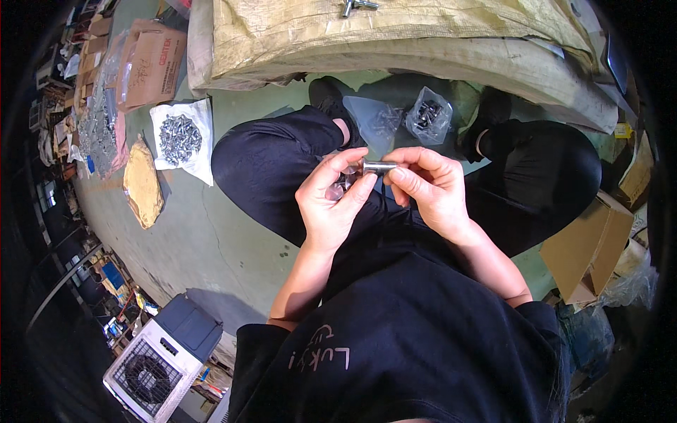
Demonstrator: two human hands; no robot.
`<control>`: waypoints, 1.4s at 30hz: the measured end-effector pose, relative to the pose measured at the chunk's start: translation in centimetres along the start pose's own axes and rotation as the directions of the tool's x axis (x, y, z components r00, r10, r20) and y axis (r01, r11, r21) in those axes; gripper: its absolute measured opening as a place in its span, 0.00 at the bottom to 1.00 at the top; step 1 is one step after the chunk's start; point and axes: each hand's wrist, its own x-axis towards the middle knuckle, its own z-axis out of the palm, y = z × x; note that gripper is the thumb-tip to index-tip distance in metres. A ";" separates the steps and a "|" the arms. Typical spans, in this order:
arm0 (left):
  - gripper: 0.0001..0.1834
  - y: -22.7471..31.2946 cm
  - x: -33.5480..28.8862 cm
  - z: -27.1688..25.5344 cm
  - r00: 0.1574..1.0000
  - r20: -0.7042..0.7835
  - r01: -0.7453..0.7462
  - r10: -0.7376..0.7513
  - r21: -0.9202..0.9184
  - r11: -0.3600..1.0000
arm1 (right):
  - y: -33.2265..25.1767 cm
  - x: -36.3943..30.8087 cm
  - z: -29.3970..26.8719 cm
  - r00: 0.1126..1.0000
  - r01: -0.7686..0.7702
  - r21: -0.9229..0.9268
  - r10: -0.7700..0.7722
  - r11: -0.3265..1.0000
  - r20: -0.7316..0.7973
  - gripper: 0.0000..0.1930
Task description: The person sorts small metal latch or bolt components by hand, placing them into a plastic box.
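Between the fingertips of both hands lies a short, shiny metal cylinder (379, 167), held level above my lap. My left hand (323, 215) is closed on its left end with thumb and fingers. Several more shiny metal pieces (341, 186) are tucked inside the same hand, partly hidden by the fingers. The other end is pinched by my right hand (438, 192). Beyond the hands, on the floor between my feet, sits a clear plastic bag (429, 118) with dark metal parts in it. A flatter clear bag (372, 121) lies beside it.
Ahead stands a low surface covered in yellowish woven sheeting (423, 28), with a metal part (358, 5) on it. At left are a white bag of metal parts (180, 138), a tan slab (142, 183) and a cardboard box (151, 67). A fan unit (159, 359) stands lower left; another carton (589, 247) is at right.
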 end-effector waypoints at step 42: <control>0.15 1.1 0.6 -16.6 0.800 -0.555 -0.138 -0.227 -0.539 0.831 | 1.1 0.8 0.2 0.994 0.009 0.043 -0.005 0.999 -0.110 0.10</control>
